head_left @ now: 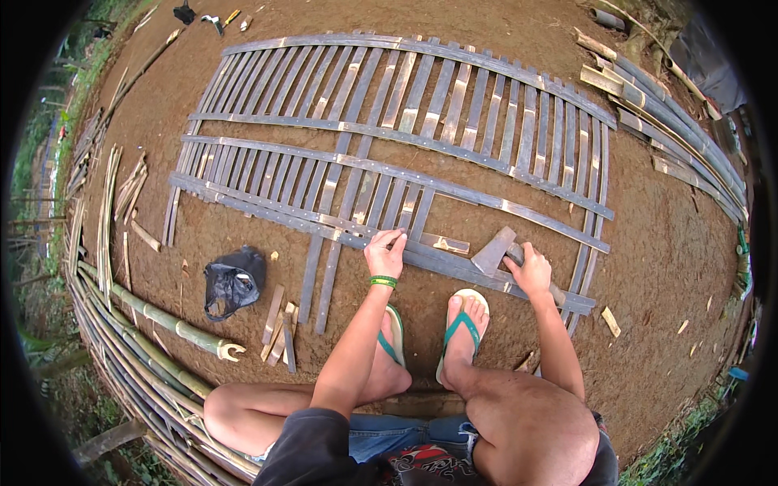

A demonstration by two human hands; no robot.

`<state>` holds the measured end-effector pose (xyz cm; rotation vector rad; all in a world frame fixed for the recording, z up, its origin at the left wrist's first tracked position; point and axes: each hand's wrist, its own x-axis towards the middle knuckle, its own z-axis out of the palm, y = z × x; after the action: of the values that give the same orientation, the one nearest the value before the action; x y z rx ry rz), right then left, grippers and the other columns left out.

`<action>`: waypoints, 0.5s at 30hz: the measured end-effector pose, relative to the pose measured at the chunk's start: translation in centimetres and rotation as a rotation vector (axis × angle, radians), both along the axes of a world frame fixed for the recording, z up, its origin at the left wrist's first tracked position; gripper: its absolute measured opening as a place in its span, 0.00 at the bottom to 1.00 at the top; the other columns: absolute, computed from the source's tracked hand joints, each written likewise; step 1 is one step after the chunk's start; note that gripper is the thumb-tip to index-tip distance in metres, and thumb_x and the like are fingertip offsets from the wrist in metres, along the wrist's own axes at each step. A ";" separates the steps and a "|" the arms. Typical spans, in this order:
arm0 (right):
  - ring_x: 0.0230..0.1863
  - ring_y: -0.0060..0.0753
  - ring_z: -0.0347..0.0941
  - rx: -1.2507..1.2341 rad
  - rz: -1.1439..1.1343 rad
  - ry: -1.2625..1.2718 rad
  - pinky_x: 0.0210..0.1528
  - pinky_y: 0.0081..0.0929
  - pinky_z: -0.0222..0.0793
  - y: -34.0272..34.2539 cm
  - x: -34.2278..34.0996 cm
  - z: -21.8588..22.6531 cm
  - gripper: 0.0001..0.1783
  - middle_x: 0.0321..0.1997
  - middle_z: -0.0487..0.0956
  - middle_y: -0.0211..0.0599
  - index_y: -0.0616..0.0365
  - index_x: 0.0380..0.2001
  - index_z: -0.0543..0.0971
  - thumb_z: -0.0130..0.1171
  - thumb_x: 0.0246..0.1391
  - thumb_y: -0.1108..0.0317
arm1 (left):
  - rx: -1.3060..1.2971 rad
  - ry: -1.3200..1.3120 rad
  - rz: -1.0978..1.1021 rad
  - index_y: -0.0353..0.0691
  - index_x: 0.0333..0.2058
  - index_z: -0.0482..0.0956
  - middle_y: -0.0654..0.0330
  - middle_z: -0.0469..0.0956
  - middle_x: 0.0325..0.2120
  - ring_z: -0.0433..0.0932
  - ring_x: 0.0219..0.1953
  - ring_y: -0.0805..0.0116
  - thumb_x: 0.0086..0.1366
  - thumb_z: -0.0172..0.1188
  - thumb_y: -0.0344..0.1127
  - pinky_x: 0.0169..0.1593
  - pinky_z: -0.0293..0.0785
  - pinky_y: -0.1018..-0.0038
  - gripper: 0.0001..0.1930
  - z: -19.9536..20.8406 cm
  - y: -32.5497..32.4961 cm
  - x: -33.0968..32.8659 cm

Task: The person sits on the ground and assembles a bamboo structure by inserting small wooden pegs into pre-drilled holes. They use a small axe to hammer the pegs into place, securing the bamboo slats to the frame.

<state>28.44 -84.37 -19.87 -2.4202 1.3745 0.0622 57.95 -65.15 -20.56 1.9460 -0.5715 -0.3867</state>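
Observation:
A lattice of dark bamboo slats [405,134] lies on the ground before me, its long rails crossed by many short slats. My left hand [385,253], with a green and yellow band at the wrist, is closed in a pinch at the near rail [454,265]. Whatever its fingertips hold is too small to make out. Wrapped round the handle of an axe, my right hand [531,271] is farther right along that rail. The broad metal axe head [493,253] points left, over the rail. A short bamboo offcut [446,244] lies just beyond the rail, between my hands.
A black plastic bag [233,282] and several bamboo offcuts [279,336] lie to the left of my feet. Long green bamboo poles [174,324] line the left side. Split bamboo [673,121] is piled at the far right. Small tools [214,23] lie at the far left.

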 end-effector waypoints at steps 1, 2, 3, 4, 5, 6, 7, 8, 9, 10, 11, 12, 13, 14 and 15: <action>0.37 0.61 0.82 0.005 0.003 -0.001 0.38 0.52 0.78 0.0 0.1 0.1 0.30 0.36 0.84 0.53 0.56 0.44 0.75 0.72 0.49 0.46 | 0.005 -0.014 -0.007 0.34 0.38 0.88 0.57 0.84 0.29 0.79 0.31 0.68 0.58 0.70 0.27 0.41 0.76 0.73 0.09 0.0 -0.1 0.0; 0.37 0.61 0.82 0.010 0.005 -0.001 0.38 0.53 0.78 0.0 0.2 0.2 0.30 0.36 0.84 0.53 0.56 0.44 0.75 0.72 0.49 0.46 | 0.006 -0.026 0.002 0.35 0.37 0.88 0.56 0.85 0.30 0.81 0.32 0.65 0.58 0.70 0.28 0.42 0.76 0.71 0.08 0.1 0.1 -0.1; 0.37 0.61 0.82 0.022 0.006 0.006 0.38 0.53 0.78 0.0 0.3 0.4 0.29 0.36 0.84 0.53 0.56 0.44 0.75 0.72 0.49 0.47 | 0.018 -0.063 -0.007 0.35 0.37 0.88 0.56 0.85 0.30 0.81 0.33 0.64 0.58 0.70 0.29 0.43 0.76 0.70 0.08 0.1 0.2 -0.2; 0.37 0.61 0.82 0.033 0.007 0.014 0.38 0.53 0.78 0.1 0.4 0.6 0.29 0.36 0.84 0.54 0.57 0.44 0.75 0.71 0.50 0.47 | 0.030 -0.099 -0.015 0.36 0.36 0.88 0.56 0.85 0.31 0.81 0.34 0.63 0.58 0.70 0.29 0.44 0.75 0.69 0.08 0.0 0.4 -0.3; 0.38 0.61 0.82 0.044 0.007 0.022 0.39 0.52 0.78 0.1 0.5 0.7 0.28 0.37 0.84 0.54 0.57 0.45 0.75 0.71 0.51 0.48 | 0.043 -0.136 -0.024 0.36 0.36 0.88 0.56 0.85 0.31 0.81 0.34 0.61 0.58 0.70 0.30 0.45 0.75 0.68 0.08 -0.1 0.5 -0.3; 0.38 0.62 0.82 0.023 0.022 0.007 0.39 0.52 0.78 0.2 0.4 0.8 0.28 0.37 0.83 0.54 0.57 0.45 0.75 0.71 0.51 0.48 | 0.052 -0.142 -0.026 0.37 0.36 0.88 0.56 0.85 0.31 0.81 0.35 0.60 0.58 0.70 0.30 0.46 0.74 0.68 0.07 -0.1 0.6 -0.5; 0.39 0.62 0.82 0.001 0.036 -0.009 0.40 0.52 0.78 0.2 0.3 0.8 0.28 0.37 0.83 0.55 0.58 0.45 0.75 0.71 0.51 0.49 | 0.061 -0.149 -0.029 0.37 0.36 0.89 0.57 0.85 0.32 0.81 0.36 0.59 0.58 0.70 0.31 0.47 0.73 0.67 0.07 -0.2 0.6 -0.6; 0.39 0.62 0.82 -0.020 0.050 -0.024 0.40 0.52 0.78 0.2 0.1 0.9 0.28 0.37 0.83 0.55 0.59 0.45 0.75 0.71 0.52 0.49 | 0.070 -0.156 -0.032 0.38 0.36 0.89 0.57 0.85 0.32 0.81 0.37 0.59 0.58 0.70 0.31 0.48 0.73 0.67 0.07 -0.3 0.6 -0.8; 0.39 0.63 0.81 -0.013 0.045 -0.052 0.40 0.52 0.78 0.3 0.4 1.1 0.28 0.37 0.83 0.56 0.59 0.45 0.75 0.71 0.52 0.50 | 0.078 -0.152 -0.044 0.38 0.36 0.89 0.57 0.84 0.32 0.80 0.37 0.59 0.59 0.70 0.32 0.48 0.72 0.67 0.07 -0.4 0.8 -0.7; 0.40 0.63 0.81 -0.007 0.040 -0.080 0.41 0.52 0.78 0.5 0.5 1.4 0.28 0.37 0.83 0.56 0.60 0.45 0.75 0.71 0.52 0.51 | 0.086 -0.147 -0.057 0.38 0.36 0.89 0.58 0.84 0.32 0.80 0.37 0.59 0.59 0.70 0.32 0.48 0.72 0.67 0.07 -0.6 1.0 -0.7; 0.40 0.63 0.81 0.000 0.033 -0.107 0.41 0.51 0.77 0.6 0.6 1.6 0.28 0.38 0.83 0.57 0.61 0.45 0.75 0.71 0.52 0.52 | 0.093 -0.143 -0.071 0.38 0.36 0.89 0.58 0.84 0.32 0.79 0.37 0.59 0.59 0.69 0.32 0.48 0.72 0.67 0.07 -0.7 1.2 -0.7; 0.40 0.63 0.81 0.027 0.028 -0.134 0.41 0.51 0.77 0.8 1.0 2.2 0.27 0.38 0.83 0.58 0.62 0.45 0.75 0.71 0.53 0.53 | 0.107 -0.155 -0.084 0.38 0.36 0.89 0.58 0.84 0.32 0.79 0.37 0.58 0.59 0.69 0.32 0.48 0.72 0.67 0.07 -0.8 1.3 -0.6; 0.40 0.63 0.81 0.054 0.022 -0.161 0.41 0.51 0.77 1.0 1.4 2.8 0.26 0.38 0.83 0.59 0.63 0.45 0.76 0.70 0.53 0.54 | 0.120 -0.167 -0.098 0.39 0.36 0.89 0.58 0.84 0.32 0.78 0.37 0.58 0.59 0.69 0.32 0.47 0.72 0.67 0.07 -0.9 1.5 -0.7; 0.40 0.63 0.81 0.081 0.016 -0.188 0.41 0.50 0.77 1.3 1.8 3.4 0.26 0.38 0.83 0.60 0.65 0.45 0.76 0.70 0.53 0.55 | 0.134 -0.179 -0.111 0.39 0.36 0.89 0.59 0.83 0.31 0.78 0.37 0.58 0.59 0.69 0.32 0.47 0.72 0.67 0.06 -1.0 1.6 -0.7; 0.40 0.63 0.81 0.117 0.008 -0.209 0.41 0.50 0.77 1.5 2.4 4.4 0.25 0.38 0.83 0.61 0.65 0.46 0.76 0.69 0.54 0.57 | 0.123 -0.177 -0.112 0.39 0.35 0.89 0.59 0.83 0.31 0.77 0.37 0.58 0.59 0.69 0.32 0.46 0.71 0.67 0.06 -1.0 1.6 -0.7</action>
<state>30.84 -82.91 -15.47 -2.2646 1.2325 -0.1026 57.30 -63.53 -21.59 2.0850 -0.7901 -0.3274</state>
